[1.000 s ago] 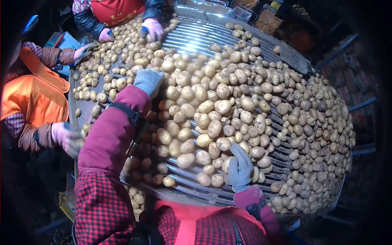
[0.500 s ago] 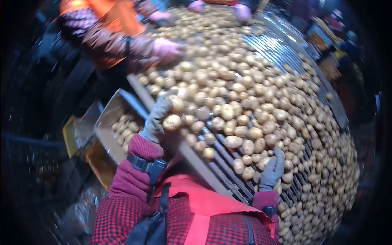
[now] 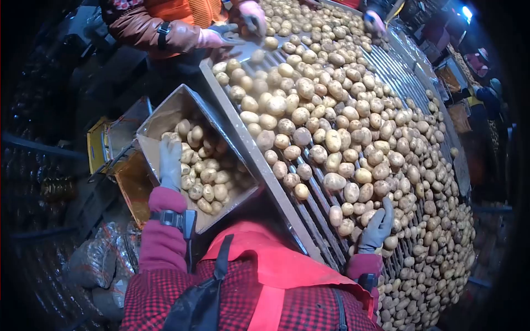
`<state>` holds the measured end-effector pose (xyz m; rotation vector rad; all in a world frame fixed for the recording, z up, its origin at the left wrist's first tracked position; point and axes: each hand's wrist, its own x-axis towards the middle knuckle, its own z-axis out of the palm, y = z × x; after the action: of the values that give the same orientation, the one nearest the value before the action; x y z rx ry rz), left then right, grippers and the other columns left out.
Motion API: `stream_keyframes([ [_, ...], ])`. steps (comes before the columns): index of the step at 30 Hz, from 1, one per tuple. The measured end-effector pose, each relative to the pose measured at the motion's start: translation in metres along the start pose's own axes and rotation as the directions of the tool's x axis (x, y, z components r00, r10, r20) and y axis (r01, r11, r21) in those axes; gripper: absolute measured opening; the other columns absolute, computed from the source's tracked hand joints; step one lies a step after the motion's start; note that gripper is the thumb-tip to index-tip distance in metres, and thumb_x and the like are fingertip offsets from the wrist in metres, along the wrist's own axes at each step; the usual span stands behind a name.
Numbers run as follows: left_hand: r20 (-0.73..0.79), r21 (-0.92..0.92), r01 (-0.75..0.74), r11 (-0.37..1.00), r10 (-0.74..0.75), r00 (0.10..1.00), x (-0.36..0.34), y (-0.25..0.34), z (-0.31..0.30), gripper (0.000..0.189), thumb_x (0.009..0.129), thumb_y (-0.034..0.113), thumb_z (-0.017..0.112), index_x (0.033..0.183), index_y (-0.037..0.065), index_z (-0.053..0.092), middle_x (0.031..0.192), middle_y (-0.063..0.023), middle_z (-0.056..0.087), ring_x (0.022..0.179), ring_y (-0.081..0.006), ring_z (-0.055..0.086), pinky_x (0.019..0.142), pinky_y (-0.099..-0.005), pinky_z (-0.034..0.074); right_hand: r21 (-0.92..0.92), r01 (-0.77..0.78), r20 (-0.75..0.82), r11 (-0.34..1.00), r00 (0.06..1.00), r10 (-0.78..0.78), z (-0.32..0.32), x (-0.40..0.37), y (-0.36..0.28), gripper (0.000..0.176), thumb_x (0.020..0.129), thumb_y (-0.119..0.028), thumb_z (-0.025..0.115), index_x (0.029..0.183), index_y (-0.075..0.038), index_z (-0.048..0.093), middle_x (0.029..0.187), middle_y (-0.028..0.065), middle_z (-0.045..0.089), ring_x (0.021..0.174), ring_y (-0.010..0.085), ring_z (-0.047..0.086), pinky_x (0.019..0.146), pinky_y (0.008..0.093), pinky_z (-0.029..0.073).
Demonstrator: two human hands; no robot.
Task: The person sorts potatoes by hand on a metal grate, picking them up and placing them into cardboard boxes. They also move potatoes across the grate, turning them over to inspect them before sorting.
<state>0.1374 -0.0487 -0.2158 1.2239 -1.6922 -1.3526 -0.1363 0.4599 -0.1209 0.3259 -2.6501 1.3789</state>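
Observation:
Potatoes cover a slatted metal sorting table in front of me. To its left stands a cardboard box, partly filled with potatoes. My left hand, in a grey glove, is inside the box's left side beside those potatoes. Its fingers are stretched out and no potato shows in it. My right hand, also gloved, lies on the table against the edge of the potato heap. Its fingers are extended and apart from the thumb, gripping nothing visible; a few potatoes touch it.
A metal edge borders the table between box and slats. Across from me, a co-worker's pink-and-grey gloved hands are at the table; another gloved hand is farther back. Plastic bags and a yellow crate are at left.
My left hand has moved from the table's edge, where it held a potato, left and down into the box. My right hand has barely moved. The co-worker's hands have shifted back.

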Motion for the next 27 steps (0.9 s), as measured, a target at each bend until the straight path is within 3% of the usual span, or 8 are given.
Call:
stream_keyframes([
  [5,0.269,0.813,-0.114,0.571,-0.195,0.943,0.020,-0.050,0.001,0.076,0.092,0.043,0.069,0.155,0.009,0.043,0.151,-0.0289,0.050,0.134,-0.0448,0.053,0.113,-0.0451,0.042,-0.068,0.109,-0.086,0.992,0.990,-0.115,0.007,-0.001,0.019,0.036,0.102,-0.007,0.051,0.134,0.005,0.061,0.133,0.0187,0.064,0.123,0.0301,0.060,0.108,0.0405,0.047],
  [8,0.240,0.929,-0.261,0.264,0.110,0.965,-0.042,-0.027,0.057,0.060,0.092,0.045,0.066,0.137,0.005,0.062,0.142,-0.0301,0.056,0.134,-0.0413,0.052,0.116,-0.0523,0.037,-0.222,0.218,-0.113,0.950,0.962,-0.247,0.001,0.000,0.025,0.032,0.100,-0.003,0.053,0.130,0.003,0.065,0.126,0.0150,0.069,0.121,0.0277,0.063,0.110,0.0391,0.047],
  [10,0.600,0.568,-0.325,0.757,-0.110,0.793,-0.048,-0.013,0.069,0.056,0.091,0.048,0.062,0.128,0.006,0.068,0.137,-0.0278,0.060,0.132,-0.0406,0.053,0.120,-0.0558,0.030,-0.142,0.129,-0.134,0.981,0.980,-0.148,-0.003,0.000,-0.007,0.030,0.098,-0.003,0.056,0.126,0.001,0.067,0.122,0.0137,0.071,0.119,0.0273,0.065,0.109,0.0387,0.048],
  [12,0.744,0.610,-0.647,0.457,-0.050,0.666,-0.084,-0.004,0.072,0.048,0.093,0.040,0.059,0.127,0.008,0.068,0.131,-0.0191,0.066,0.125,-0.0398,0.059,0.121,-0.0527,0.029,-0.160,0.138,-0.122,0.977,0.980,-0.159,-0.001,-0.002,0.014,0.031,0.100,-0.004,0.055,0.128,0.003,0.066,0.126,0.0150,0.070,0.121,0.0268,0.064,0.109,0.0387,0.048],
  [15,0.785,0.513,-0.584,0.630,-0.069,0.615,-0.098,0.036,0.047,0.043,0.096,0.034,0.059,0.132,0.011,0.067,0.128,-0.0184,0.068,0.124,-0.0379,0.059,0.116,-0.0467,0.038,0.044,0.101,-0.133,0.994,0.987,-0.095,0.008,-0.002,0.022,0.033,0.103,-0.007,0.052,0.131,0.005,0.064,0.130,0.0170,0.067,0.122,0.0270,0.062,0.107,0.0380,0.048],
  [18,0.846,0.348,0.013,0.938,-0.320,0.427,-0.109,0.042,0.026,0.044,0.104,0.033,0.055,0.138,0.006,0.063,0.133,-0.0177,0.068,0.126,-0.0308,0.062,0.111,-0.0399,0.045,-0.025,0.084,-0.067,0.996,0.994,-0.085,-0.002,0.000,0.005,0.036,0.105,-0.008,0.049,0.136,0.006,0.060,0.136,0.0197,0.062,0.123,0.0289,0.060,0.105,0.0372,0.049],
  [21,0.723,0.463,-0.054,0.885,-0.342,0.600,-0.131,0.042,0.009,0.045,0.106,0.033,0.053,0.139,0.002,0.061,0.135,-0.0177,0.067,0.128,-0.0281,0.062,0.108,-0.0376,0.046,-0.005,0.030,-0.057,1.000,0.998,-0.030,-0.001,-0.001,-0.002,0.036,0.108,-0.012,0.048,0.137,0.005,0.060,0.137,0.0172,0.064,0.128,0.0273,0.059,0.112,0.0387,0.045],
  [27,0.726,0.495,-0.127,0.859,-0.329,0.604,-0.146,0.072,0.002,0.044,0.105,0.031,0.058,0.139,0.001,0.060,0.122,-0.0155,0.072,0.107,-0.0266,0.069,0.095,-0.0389,0.053,0.089,-0.093,0.029,0.992,0.995,0.090,-0.004,-0.001,-0.018,0.039,0.110,-0.015,0.049,0.144,0.003,0.055,0.145,0.0154,0.059,0.134,0.0259,0.055,0.116,0.0384,0.041],
])
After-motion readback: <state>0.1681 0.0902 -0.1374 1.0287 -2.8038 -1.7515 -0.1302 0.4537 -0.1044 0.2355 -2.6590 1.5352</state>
